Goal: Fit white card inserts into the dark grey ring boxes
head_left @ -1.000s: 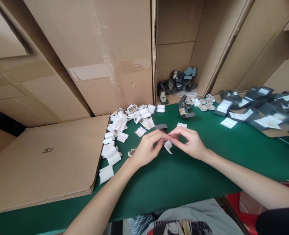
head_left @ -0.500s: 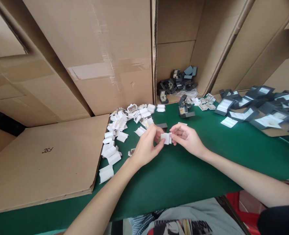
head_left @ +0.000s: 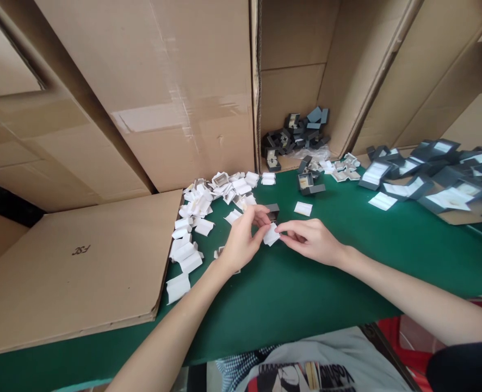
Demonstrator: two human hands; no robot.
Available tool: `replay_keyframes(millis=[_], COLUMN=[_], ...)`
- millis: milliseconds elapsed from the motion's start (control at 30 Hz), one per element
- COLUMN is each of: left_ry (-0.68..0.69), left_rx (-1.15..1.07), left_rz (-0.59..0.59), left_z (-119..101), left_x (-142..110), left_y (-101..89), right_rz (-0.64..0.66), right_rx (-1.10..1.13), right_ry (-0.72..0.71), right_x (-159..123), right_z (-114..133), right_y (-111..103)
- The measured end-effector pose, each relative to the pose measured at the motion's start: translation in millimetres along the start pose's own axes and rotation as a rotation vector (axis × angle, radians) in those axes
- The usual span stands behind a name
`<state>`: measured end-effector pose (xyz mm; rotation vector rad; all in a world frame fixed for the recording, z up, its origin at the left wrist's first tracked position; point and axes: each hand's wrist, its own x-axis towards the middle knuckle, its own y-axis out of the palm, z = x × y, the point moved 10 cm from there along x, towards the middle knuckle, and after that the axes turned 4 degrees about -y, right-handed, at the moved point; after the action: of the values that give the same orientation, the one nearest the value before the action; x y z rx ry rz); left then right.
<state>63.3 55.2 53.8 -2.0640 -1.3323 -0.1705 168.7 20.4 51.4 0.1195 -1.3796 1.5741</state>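
Just below and right of frame centre, we pinch a small white insert [head_left: 271, 235] in our left hand [head_left: 244, 235]; our right hand [head_left: 316, 240] touches its right edge, grip unclear. Just above shows a dark box [head_left: 273, 210].

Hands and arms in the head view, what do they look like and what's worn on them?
The left hand and right hand wear no gloves, and no watch or bracelet shows at either wrist. The left forearm and right forearm are bare. What looks like a plain black sleeve covers the right arm higher up.
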Motion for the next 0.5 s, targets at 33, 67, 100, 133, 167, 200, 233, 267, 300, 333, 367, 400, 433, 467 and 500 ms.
replay_keyframes(millis=[33,67,100,133,167,200,233,267,300,333,367,400,433,467,500], left_ry=[0.001,0.002,0.003,0.004,0.006,0.01,0.018,0.031,0.046,0.062,0.073,0.076,0.071,0.059,0.04], left_rx=[-0.005,-0.006,-0.004,-0.001,0.007,0.022,0.048,0.085,0.128,0.173,0.214,0.246,0.267,0.281,0.286], left_rz=[0.006,0.012,0.017,0.02,0.019,0.014,0.001,-0.02,-0.048,-0.081,-0.113,-0.146,-0.175,-0.201,-0.222], left_z=[0.3,0.7,1.0,1.2,1.0,0.3,-1.2,-3.4,-6.2,-9.1,-11.8,-13.5,-14.2,-13.8,-12.3], left_x=[-0.3,-0.5,-0.7,-0.9,-1.0,-1.0,-0.9,-0.7,-0.6,-0.5,-0.4,-0.4,-0.2,0.0,0.1], left_y=[0.9,1.8,2.7,3.4,3.6,3.2,1.8,-0.5,-3.6,-7.2,-10.9,-14.8,-18.5,-21.8,-24.6], right_rz=[0.007,0.015,0.024,0.027,0.026,0.018,0.008,-0.007,-0.022,-0.036,-0.045,-0.051,-0.055,-0.058,-0.059], right_rx=[-0.031,-0.049,-0.059,-0.064,-0.065,-0.063,-0.06,-0.053,-0.045,-0.038,-0.031,-0.027,-0.024,-0.02,-0.013], right_ry=[-0.045,-0.078,-0.101,-0.115,-0.118,-0.112,-0.096,-0.077,-0.059,-0.045,-0.037,-0.034,-0.034,-0.033,-0.03], right_x=[-0.1,-0.3,-0.6,-0.8,-0.8,-0.6,-0.3,0.1,0.6,1.2,1.9,2.6,3.2,3.7,4.2], right_z=[4.0,6.9,8.9,10.1,10.2,9.6,8.0,6.2,4.3,2.9,2.1,1.7,1.7,1.5,1.1], right_y=[0.5,1.4,2.5,3.2,3.2,2.5,1.3,-0.5,-2.5,-4.5,-6.0,-7.4,-8.6,-9.5,-10.0])
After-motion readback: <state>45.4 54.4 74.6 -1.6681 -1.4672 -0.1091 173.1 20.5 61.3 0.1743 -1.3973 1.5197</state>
